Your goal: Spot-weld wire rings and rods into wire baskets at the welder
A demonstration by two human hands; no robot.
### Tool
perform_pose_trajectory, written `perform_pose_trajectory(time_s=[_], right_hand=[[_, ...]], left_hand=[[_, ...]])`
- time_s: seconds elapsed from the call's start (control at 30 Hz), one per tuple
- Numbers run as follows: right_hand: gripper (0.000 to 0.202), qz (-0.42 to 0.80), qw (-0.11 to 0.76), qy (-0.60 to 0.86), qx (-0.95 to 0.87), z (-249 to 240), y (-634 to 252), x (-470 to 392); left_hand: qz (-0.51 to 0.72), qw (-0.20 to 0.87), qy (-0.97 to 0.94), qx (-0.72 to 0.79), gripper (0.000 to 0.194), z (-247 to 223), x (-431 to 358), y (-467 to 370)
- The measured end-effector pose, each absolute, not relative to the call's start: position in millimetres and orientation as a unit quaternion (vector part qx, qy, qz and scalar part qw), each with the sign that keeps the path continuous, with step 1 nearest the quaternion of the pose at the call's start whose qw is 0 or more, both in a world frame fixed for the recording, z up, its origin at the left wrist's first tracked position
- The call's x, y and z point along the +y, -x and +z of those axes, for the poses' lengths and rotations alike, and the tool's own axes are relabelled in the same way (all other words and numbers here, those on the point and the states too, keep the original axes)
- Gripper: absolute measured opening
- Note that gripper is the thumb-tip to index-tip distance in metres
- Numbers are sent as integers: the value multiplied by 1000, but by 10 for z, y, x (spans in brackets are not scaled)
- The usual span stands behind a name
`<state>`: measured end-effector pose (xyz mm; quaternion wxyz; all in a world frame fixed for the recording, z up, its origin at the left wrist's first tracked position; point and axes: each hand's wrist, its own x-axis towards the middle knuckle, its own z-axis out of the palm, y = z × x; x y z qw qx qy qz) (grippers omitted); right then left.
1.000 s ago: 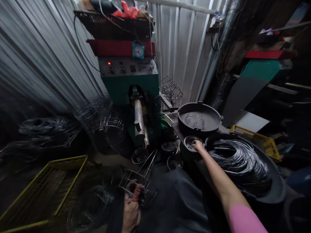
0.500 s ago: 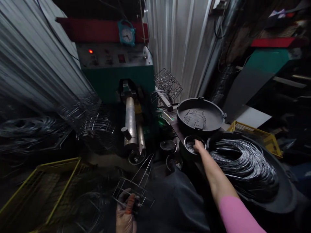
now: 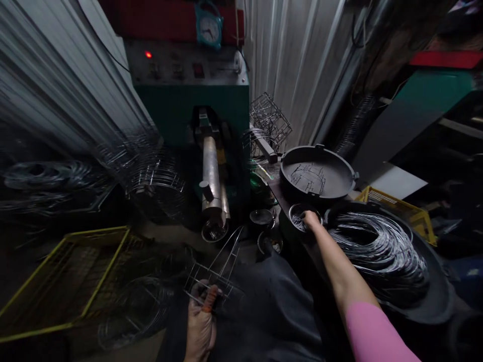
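My left hand, with orange wrapping on a finger, is closed around a wire frame of thin crossed rods. The frame is held low, over the dark apron on my lap, and a long bent loop of it points up and away. My right hand reaches into a small metal bowl of short metal pieces. Its fingers look drawn together, but the tips are hidden in the bowl, so anything between them cannot be made out.
Ahead stands a green machine with a protruding metal arm. Right of my right hand, a large pan holds a coil of wire; behind the bowl is a round black pan. A yellow crate lies at left.
The view has shifted slightly, so most things sit higher and further right in the picture. My right hand stays in the bowl, with its fingers drawn in a little; my left hand still grips the wire frame.
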<state>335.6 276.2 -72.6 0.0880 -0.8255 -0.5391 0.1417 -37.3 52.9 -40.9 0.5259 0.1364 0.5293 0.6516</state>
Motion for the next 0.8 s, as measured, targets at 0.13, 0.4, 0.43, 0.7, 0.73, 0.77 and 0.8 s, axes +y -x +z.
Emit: perform_pose_trajectory(time_s=[0.13, 0.4, 0.43, 0.7, 0.73, 0.77, 0.8], right_hand=[[27, 144, 129, 818, -542, -536, -3184, 2688], [22, 412, 280, 574, -650, -652, -2294, 1554], [20, 422, 271, 562, -658, -710, -2236, 1393], [18, 319, 125, 543, -767, -707, -2243, 1005], [18, 301, 97, 549, -774, -679, -2251, 999], [19, 283, 72, 560, -775, -654, -2258, 991], [18, 268, 52, 574, -772, -631, -2265, 982]], left_hand=[[655, 537, -126, 517, 49, -387, 508, 331], [686, 539, -143, 467, 42, -289, 517, 219], [687, 539, -143, 466, 42, -277, 500, 213], [633, 588, -131, 485, 39, -296, 243, 310], [626, 593, -132, 489, 39, -302, 213, 330], [622, 595, -135, 491, 39, -305, 186, 348], [620, 595, -140, 492, 39, -306, 160, 363]])
